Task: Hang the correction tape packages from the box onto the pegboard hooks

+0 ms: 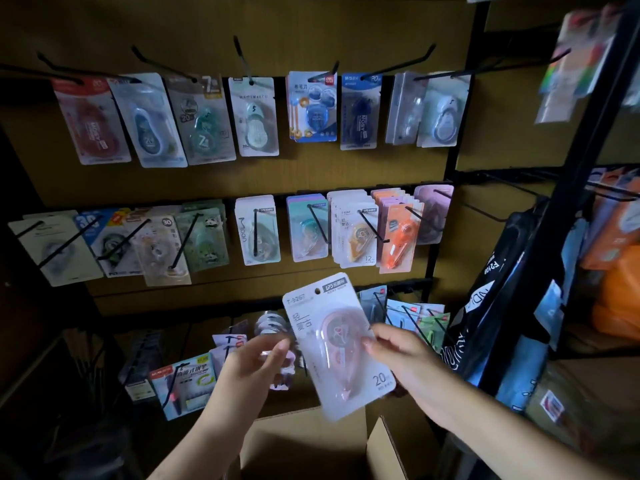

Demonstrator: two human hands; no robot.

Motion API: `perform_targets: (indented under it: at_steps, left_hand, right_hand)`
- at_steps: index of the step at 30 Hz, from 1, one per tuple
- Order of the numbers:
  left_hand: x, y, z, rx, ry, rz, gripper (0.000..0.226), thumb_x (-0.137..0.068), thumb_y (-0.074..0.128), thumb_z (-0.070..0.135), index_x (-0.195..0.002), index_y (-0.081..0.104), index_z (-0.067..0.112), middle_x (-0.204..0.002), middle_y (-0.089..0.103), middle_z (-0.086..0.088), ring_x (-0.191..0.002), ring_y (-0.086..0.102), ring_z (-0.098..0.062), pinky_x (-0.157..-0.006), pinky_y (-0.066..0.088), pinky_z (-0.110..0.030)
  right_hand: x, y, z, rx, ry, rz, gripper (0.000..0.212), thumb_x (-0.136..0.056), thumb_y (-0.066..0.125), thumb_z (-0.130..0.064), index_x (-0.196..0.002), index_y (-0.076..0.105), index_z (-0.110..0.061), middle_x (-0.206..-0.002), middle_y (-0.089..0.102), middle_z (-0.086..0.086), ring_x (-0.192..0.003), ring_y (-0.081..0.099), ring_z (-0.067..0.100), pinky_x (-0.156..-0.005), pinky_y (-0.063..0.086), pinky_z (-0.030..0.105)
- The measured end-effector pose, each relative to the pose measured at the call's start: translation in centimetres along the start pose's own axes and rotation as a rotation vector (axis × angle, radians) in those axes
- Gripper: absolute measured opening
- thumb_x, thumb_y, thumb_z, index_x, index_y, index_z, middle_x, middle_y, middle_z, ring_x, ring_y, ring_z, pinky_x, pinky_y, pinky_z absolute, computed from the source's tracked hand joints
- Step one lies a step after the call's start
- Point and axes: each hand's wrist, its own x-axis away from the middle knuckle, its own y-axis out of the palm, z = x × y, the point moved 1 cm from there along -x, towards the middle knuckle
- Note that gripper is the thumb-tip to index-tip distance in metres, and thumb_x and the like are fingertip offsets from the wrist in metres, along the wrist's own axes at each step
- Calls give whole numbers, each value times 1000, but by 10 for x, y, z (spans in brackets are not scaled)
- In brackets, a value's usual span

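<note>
Pegboard hooks (370, 228) lie above; my right hand (398, 348) pinches the package (332, 344), hang hole uppermost, long axis tilted left; left hand (256, 362) loosely apart beside it.

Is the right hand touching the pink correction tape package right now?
Touching. The head view shows the right hand pinching the pink correction tape package at its right edge, fingertips lying on the clear blister.

Dim overall; light seems to come from behind the camera, brightest on the package (337, 344) w/ glare on its blister. Left side and bottom corners sink to near black. Hooks (242, 60) bow at the edges, wide-angle distortion. Top-right items (571, 60) smeared, out of focus. Left hand (258, 358) slightly motion-blurred.
</note>
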Motion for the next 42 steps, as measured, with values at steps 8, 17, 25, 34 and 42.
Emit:
perform_targets:
  at_steps: [8, 17, 25, 34, 42]
  left_hand:
    - [-36, -3, -4, -380, 231, 73, 23, -89, 58, 8, -100, 64, 26, -95, 67, 10, -83, 62, 2, -67, 46, -12]
    - [-43, 3, -21, -459, 221, 17, 30, -89, 57, 5, -106, 59, 30, -95, 60, 14, -83, 59, 2, -62, 46, -11]
    - [-45, 3, -24, -493, 259, -41, 31, -90, 56, 6, -118, 59, 18, -104, 59, 8, -93, 60, -9, -69, 44, -6]
    - [-55, 4, -21, -523, 308, -11, 34, -88, 60, 13, -120, 60, 22, -108, 59, 9, -102, 55, -10, -83, 39, -19]
    - [-65, -16, -43, -495, 238, -18, 36, -86, 63, 15, -116, 57, 33, -104, 60, 15, -94, 63, -15, -79, 52, -27]
  right_hand:
    - [-23, -59, -15, 8, -118, 386, 17, -93, 53, -26, -90, 61, -11, -83, 58, 8, -78, 52, 19, -69, 32, 31]
    - [-26, -66, -17, 178, -153, 429, 35, -93, 50, -15, -60, 41, -15, -58, 27, -2, -57, 27, 13, -47, 18, 21]
    - [-35, -58, -30, 271, -176, 480, 34, -91, 46, -13, -62, 28, -15, -59, 20, 1, -57, 20, 15, -54, 12, 29]
    - [-102, -60, -39, 303, -90, 525, 28, -87, 48, -12, -62, 36, -13, -58, 27, 5, -57, 26, 17, -55, 18, 26]
    - [-175, -59, -49, 336, -91, 618, 22, -82, 51, -20, -61, 44, -20, -79, 43, 7, -68, 43, 20, -55, 35, 20]
